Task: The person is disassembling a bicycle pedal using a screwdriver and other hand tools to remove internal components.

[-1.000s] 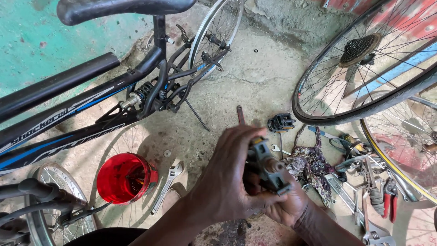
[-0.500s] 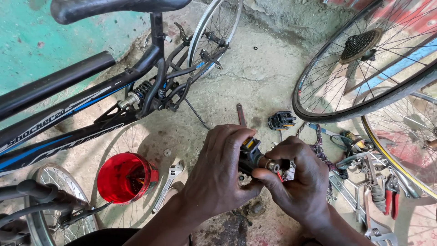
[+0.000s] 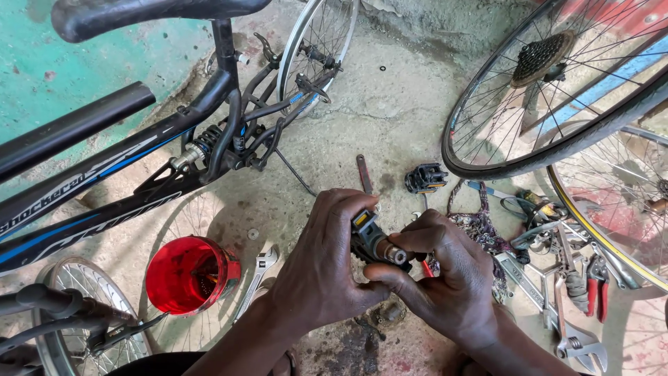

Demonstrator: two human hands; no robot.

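Note:
My left hand (image 3: pixel 327 271) wraps around a black bicycle pedal (image 3: pixel 367 237) with a yellow reflector on its end. My right hand (image 3: pixel 445 278) pinches the metal axle end (image 3: pixel 395 255) of that pedal between thumb and fingers. Both hands hover low over the concrete floor. A second black pedal (image 3: pixel 425 178) lies on the floor just beyond them, next to a flat metal bar (image 3: pixel 363 174).
A black and blue bicycle frame (image 3: pixel 139 174) stands at left with its saddle (image 3: pixel 139 12) on top. A red tub (image 3: pixel 186 273) and adjustable wrench (image 3: pixel 257 268) lie at left. Wheels (image 3: pixel 557 90) lean at right above wrenches, red pliers (image 3: pixel 597 289) and a rag (image 3: pixel 480 230).
My right hand has shifted from under the pedal to grip its axle end. The pedal has turned so the axle points right. The view has drifted slightly.

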